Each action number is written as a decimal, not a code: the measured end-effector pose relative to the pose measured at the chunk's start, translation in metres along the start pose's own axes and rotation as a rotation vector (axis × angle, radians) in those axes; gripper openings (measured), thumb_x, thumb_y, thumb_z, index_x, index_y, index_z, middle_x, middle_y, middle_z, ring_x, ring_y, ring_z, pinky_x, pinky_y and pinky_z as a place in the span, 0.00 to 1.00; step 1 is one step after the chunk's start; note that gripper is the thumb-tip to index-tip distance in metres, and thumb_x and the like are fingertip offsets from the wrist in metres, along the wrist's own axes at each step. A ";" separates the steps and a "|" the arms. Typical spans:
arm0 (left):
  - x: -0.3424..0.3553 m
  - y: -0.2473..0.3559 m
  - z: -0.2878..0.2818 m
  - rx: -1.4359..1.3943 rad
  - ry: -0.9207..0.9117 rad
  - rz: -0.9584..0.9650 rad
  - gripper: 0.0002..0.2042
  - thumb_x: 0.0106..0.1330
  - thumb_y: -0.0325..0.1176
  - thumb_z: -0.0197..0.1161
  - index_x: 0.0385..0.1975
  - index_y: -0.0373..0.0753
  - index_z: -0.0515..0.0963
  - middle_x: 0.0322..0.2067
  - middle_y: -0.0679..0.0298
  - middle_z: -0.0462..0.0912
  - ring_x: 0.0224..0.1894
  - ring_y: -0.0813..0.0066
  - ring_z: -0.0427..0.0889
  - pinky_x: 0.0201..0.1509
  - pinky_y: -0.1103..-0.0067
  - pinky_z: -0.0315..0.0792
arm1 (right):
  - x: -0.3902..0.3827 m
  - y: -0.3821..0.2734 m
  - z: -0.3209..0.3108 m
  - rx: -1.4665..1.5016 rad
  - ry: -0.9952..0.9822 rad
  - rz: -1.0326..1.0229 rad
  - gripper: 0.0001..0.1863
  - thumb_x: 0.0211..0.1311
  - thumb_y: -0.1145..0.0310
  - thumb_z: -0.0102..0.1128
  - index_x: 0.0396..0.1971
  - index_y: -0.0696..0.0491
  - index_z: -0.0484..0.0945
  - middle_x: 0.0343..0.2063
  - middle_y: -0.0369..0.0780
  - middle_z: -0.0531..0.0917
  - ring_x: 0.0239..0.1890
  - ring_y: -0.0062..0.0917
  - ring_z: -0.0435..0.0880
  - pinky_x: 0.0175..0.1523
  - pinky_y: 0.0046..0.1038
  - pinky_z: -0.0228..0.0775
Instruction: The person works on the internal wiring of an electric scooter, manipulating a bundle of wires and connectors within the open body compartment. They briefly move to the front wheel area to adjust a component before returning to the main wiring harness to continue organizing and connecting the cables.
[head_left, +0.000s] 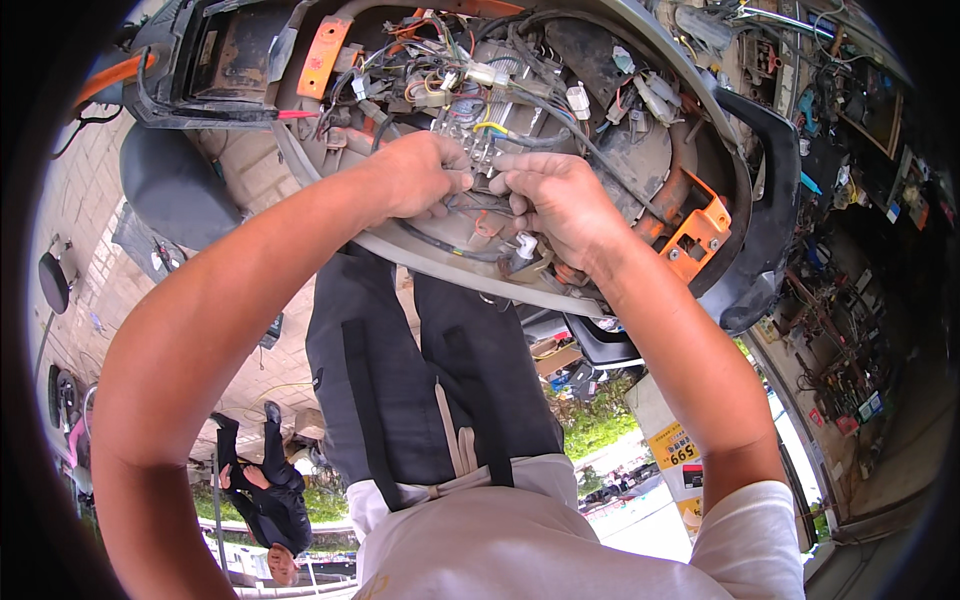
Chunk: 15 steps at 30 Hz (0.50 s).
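Note:
An electric scooter's opened body point(460, 268) lies in front of me, its wiring exposed. My left hand point(425, 175) reaches into it with thumb and fingers pinched together beside a row of metal terminals point(480, 152). Just to the right, my right hand point(560, 195) is also closed in a pinch, its fingertips close to the left hand's. Whatever sits in either pinch is too small or hidden to name. A cable with a yellow band point(515, 138) runs above the right fingers. Below that hand is a white elbow-shaped fitting point(524, 250). Tangled wires point(430, 85) and a white connector point(578, 100) lie beyond.
Orange metal brackets point(695, 235) stand at the body's right end, and another orange bracket point(325, 55) at its left. A black seat point(170, 185) rests on the paved floor point(260, 370). Tools and parts point(840, 340) crowd the right side. A person in black point(265, 490) sits farther off.

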<state>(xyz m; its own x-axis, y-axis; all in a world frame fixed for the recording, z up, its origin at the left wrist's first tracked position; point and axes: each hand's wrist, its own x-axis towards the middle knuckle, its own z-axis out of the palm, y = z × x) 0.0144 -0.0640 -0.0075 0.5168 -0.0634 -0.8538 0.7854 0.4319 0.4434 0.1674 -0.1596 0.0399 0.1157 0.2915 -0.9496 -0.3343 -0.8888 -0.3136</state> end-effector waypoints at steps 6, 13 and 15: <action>0.002 -0.005 0.002 -0.042 -0.020 -0.004 0.08 0.68 0.36 0.59 0.37 0.38 0.79 0.33 0.63 0.82 0.34 0.76 0.81 0.36 0.77 0.76 | -0.003 0.000 0.004 -0.147 -0.058 -0.085 0.09 0.60 0.74 0.60 0.37 0.65 0.78 0.27 0.42 0.82 0.25 0.21 0.81 0.28 0.24 0.74; -0.004 -0.002 -0.002 -0.001 -0.150 0.023 0.08 0.69 0.35 0.58 0.39 0.37 0.78 0.33 0.67 0.79 0.37 0.81 0.78 0.43 0.81 0.76 | 0.005 0.005 0.003 -0.339 -0.055 -0.157 0.10 0.62 0.71 0.61 0.30 0.64 0.78 0.23 0.44 0.82 0.25 0.25 0.84 0.29 0.27 0.75; -0.003 -0.004 -0.002 -0.036 -0.161 0.032 0.08 0.69 0.34 0.58 0.40 0.37 0.78 0.33 0.67 0.79 0.37 0.81 0.78 0.43 0.81 0.76 | 0.002 0.004 0.003 -0.415 0.000 -0.214 0.12 0.63 0.68 0.59 0.29 0.63 0.78 0.24 0.44 0.82 0.24 0.25 0.83 0.29 0.28 0.75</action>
<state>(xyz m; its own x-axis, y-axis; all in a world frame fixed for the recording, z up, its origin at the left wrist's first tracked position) 0.0086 -0.0635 -0.0075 0.5919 -0.1912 -0.7830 0.7563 0.4678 0.4574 0.1638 -0.1615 0.0365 0.1409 0.4838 -0.8638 0.0991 -0.8750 -0.4739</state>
